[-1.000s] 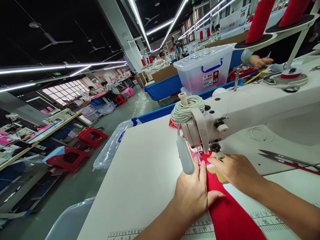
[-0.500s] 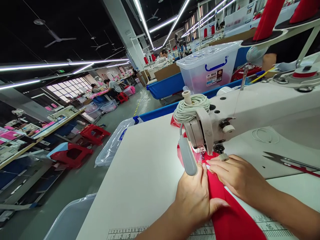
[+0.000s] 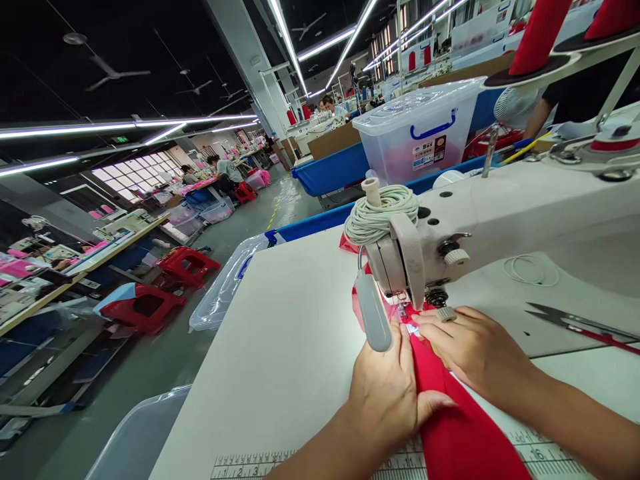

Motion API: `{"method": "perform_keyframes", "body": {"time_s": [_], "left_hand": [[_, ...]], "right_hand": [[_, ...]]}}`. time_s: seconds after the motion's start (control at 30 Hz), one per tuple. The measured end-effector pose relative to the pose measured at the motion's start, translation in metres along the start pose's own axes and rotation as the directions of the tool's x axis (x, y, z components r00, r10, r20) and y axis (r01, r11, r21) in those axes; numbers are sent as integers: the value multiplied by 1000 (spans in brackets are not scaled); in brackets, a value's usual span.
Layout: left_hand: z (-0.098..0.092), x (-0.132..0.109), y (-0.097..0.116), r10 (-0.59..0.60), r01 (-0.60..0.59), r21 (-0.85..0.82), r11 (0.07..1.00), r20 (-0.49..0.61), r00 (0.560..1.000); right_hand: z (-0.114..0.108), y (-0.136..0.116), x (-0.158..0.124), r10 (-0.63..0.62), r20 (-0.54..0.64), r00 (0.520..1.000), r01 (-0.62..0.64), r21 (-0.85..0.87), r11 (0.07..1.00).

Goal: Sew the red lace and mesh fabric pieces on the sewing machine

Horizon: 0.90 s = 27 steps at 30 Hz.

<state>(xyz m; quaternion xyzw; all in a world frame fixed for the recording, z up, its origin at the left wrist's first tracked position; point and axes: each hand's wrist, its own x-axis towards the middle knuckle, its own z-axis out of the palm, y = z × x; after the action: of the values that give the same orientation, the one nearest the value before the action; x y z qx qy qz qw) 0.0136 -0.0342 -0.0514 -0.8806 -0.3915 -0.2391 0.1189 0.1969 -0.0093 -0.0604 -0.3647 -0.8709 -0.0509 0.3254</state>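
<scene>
A strip of red fabric (image 3: 460, 433) runs from the table's near edge up under the needle of a white sewing machine (image 3: 505, 213). My left hand (image 3: 387, 390) lies on the fabric's left side, fingers pressed together and thumb out across the cloth. Fingers flat, my right hand (image 3: 473, 350) rests on the fabric's right edge with its tips just in front of the presser foot (image 3: 406, 313). Both hands press the cloth onto the white table (image 3: 290, 347).
Thread snips (image 3: 575, 320) lie at the right of the table. A coil of cord (image 3: 380, 213) sits on the machine head. A clear storage box (image 3: 420, 130) stands behind; red stools (image 3: 187, 263) and plastic bins line the aisle at left. Other workers sit far back.
The red fabric has fed a little further under the needle and both hands have crept forward with it. The view shifted slightly.
</scene>
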Motion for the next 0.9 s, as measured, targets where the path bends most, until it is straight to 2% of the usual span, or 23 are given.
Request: {"method": "perform_keyframes", "body": {"time_s": [0.2,0.43,0.67,0.9], "left_hand": [[-1,0,-1,19,-20,69,997,17,1000],[-3,0,0,27,-40,161,986,85,996],[-4,1,1,-9,-20,175,984,164,986],[-2,1,0,-48,16,168,986,187,981]], "right_hand": [[0,0,3,-4,-10,1000,3,-18,1000],[2,2,0,13,45,999,-12,-19,1000],[6,3,-2,37,62,997,-38,15,999],[6,3,-1,56,52,997,-57,25,998]]}}
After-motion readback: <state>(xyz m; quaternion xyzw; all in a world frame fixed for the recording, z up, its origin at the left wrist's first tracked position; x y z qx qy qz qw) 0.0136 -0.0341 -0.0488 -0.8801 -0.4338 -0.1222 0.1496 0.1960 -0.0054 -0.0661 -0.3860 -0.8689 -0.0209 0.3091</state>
